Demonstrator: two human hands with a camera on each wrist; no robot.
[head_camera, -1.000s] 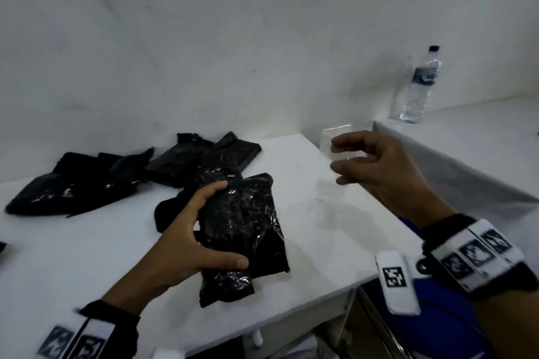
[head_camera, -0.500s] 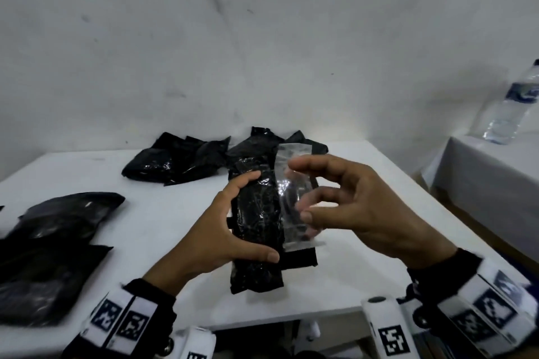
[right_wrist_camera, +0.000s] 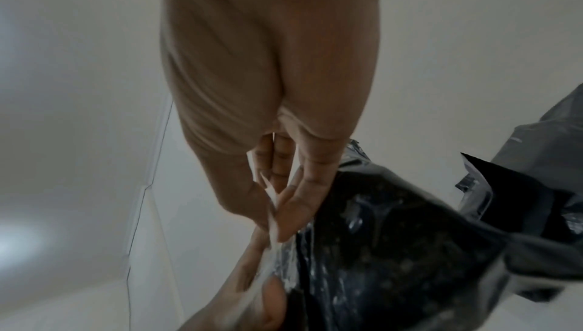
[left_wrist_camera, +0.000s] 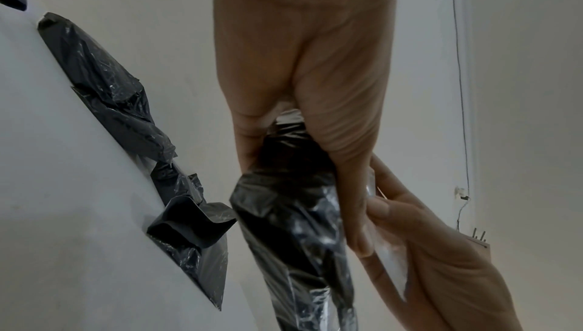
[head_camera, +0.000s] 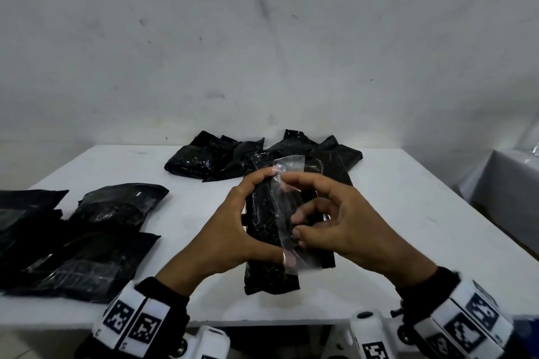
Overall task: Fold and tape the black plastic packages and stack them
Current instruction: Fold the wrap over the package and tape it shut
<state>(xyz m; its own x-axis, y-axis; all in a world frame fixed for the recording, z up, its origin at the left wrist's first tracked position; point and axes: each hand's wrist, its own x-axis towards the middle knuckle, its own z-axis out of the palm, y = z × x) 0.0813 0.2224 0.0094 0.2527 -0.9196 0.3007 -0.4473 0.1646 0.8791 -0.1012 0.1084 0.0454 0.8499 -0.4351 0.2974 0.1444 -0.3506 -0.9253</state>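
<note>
Tape strip point(head_camera: 287, 213) now lies against the folded package point(head_camera: 264, 230) at frame centre, left hand point(head_camera: 230, 239) gripping the package, right hand point(head_camera: 335, 227) pinching the strip; best pressed flat across the seam.

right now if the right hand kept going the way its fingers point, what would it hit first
Most likely the clear tape strip it pinches, then the folded black package held by the left hand right behind it. Depth is unclear, but they look nearly touching.

The left hand point(head_camera: 233, 230) curls around a folded black package point(head_camera: 268, 242). The right hand point(head_camera: 335, 221) pinches a clear tape strip point(head_camera: 287, 213) against it.
</note>
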